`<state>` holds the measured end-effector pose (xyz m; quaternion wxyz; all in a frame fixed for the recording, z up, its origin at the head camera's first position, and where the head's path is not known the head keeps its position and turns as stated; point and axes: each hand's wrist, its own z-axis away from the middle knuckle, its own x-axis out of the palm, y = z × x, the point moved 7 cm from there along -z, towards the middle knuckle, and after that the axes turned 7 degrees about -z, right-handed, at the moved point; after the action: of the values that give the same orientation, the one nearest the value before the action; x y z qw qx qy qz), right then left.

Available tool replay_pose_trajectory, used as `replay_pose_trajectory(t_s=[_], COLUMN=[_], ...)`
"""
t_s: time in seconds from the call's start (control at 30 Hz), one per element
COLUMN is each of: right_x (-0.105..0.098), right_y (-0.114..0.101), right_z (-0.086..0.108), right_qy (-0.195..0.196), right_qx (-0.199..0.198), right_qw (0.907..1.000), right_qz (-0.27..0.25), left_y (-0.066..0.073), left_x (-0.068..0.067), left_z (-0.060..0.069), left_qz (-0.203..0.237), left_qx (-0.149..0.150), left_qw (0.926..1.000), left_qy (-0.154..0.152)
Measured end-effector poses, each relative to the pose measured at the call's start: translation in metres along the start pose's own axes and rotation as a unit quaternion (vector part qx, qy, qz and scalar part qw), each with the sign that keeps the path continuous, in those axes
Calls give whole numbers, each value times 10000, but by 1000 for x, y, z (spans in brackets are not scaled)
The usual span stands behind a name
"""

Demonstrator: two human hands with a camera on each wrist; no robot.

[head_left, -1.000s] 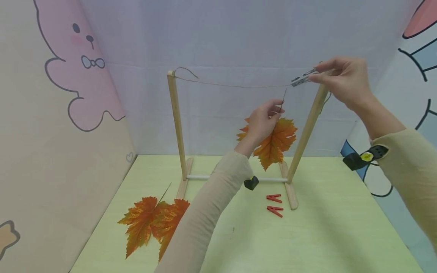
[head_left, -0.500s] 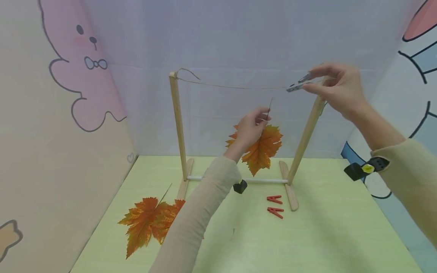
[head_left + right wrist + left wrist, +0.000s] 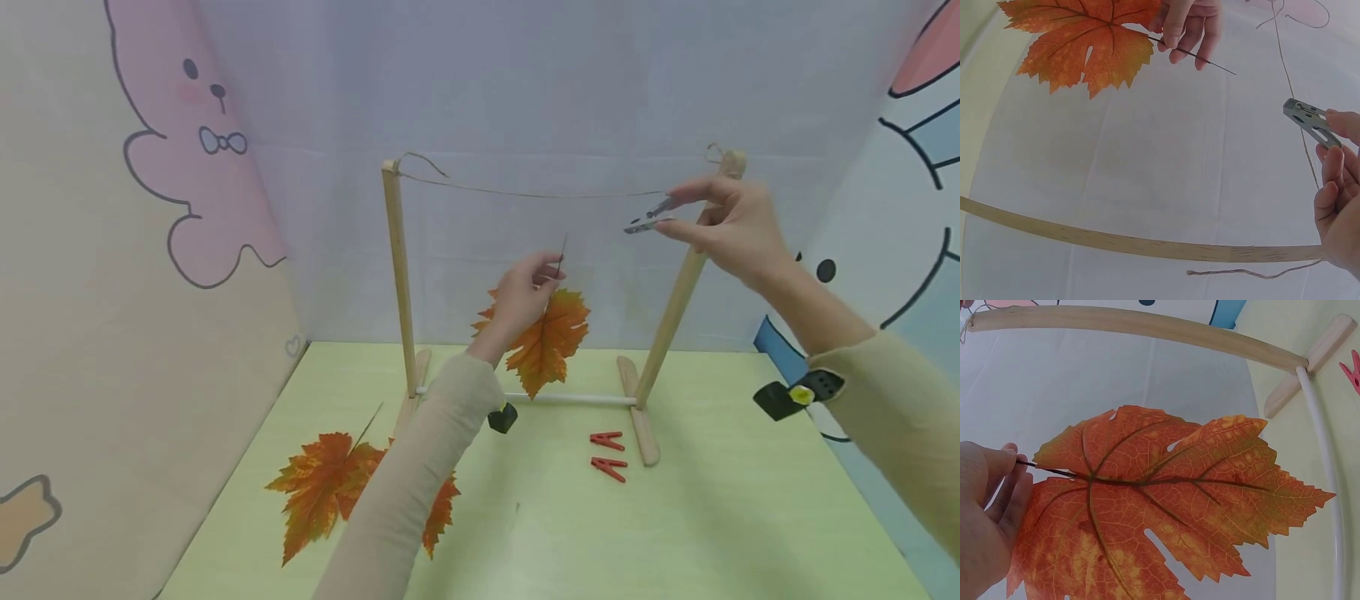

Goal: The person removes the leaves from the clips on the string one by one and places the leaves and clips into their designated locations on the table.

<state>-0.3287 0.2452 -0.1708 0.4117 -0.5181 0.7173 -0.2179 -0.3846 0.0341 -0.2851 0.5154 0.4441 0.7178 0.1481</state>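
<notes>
My left hand [image 3: 521, 296] pinches the thin dark stem of an orange maple leaf [image 3: 1166, 481]; the leaf hangs blade down below the string. The stem's tip points up, apart from the string [image 3: 517, 194]. My right hand [image 3: 731, 229] holds a grey metal clothespin [image 3: 1310, 122] between thumb and fingers, close to the string near the right post. In the right wrist view the string passes behind the clothespin; whether they touch I cannot tell. On the table at left lie more orange maple leaves [image 3: 318, 483], partly hidden by my left sleeve.
The string spans two wooden posts [image 3: 399, 275] on flat wooden feet, joined low down by a white rod [image 3: 585, 400]. Two red clothespins [image 3: 607, 467] lie on the yellow table [image 3: 675, 533] near the right foot. A pale cloth stands behind, with cartoon-printed walls at both sides.
My left hand has carried the leaf left and down, away from the clothespin. My right hand has come slightly lower with the clothespin, uncovering the right post's top.
</notes>
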Motion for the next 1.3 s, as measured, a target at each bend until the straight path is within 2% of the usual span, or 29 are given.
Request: replay_pose_trajectory(t_s=[0.57, 0.8, 0.97, 1.13, 1.3], right_x=[17, 22, 25, 28, 32], right_y=[34, 51, 56, 58, 61], right_z=[26, 35, 42, 46, 50], right_qy=[-291, -395, -425, -445, -485], right_qx=[241, 449, 522, 533, 520], right_qw=[9990, 9982, 9975, 9972, 9973], right_qz=[236, 92, 207, 275, 206], left_y=[-40, -51, -57, -65, -74], left_x=[-15, -22, -25, -26, -26], left_z=[16, 24, 29, 34, 39], left_qz=[-4, -150, -125, -39, 79], left_qx=[-179, -211, -270, -412, -684], left_qw=[9998, 9997, 9995, 9991, 9970], left_qy=[-54, -8, -48, -112, -340])
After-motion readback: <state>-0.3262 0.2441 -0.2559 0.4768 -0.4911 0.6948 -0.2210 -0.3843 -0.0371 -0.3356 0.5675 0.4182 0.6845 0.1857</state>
